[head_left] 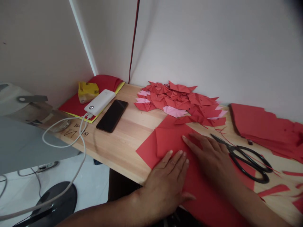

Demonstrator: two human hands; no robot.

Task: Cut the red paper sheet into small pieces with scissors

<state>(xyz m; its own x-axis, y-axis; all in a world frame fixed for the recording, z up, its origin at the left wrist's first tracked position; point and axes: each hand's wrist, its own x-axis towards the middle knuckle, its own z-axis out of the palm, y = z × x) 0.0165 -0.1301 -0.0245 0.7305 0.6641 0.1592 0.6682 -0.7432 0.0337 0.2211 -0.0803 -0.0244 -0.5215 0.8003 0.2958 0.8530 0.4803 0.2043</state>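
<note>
A large red paper sheet (208, 201) lies on the wooden table, with a part folded over near its upper left. My left hand (167, 178) rests flat on that paper, fingers stretched out over the folded part. To the right, my right hand (208, 154) also lies on the red paper, its index finger extended toward the folded part. Black-handled scissors (248, 160) lie just right of my right hand, blades pointing left. Beyond both hands is a pile of folded red and pink paper pieces (175, 97).
At the back left are a phone (113, 116), a white power bank (100, 101) with cables, a yellow packet (88, 91) and red and yellow sheets (73, 97). A red paper stack (253, 123) and red scraps (274, 189) lie right. A clear bottle (42, 115) is left.
</note>
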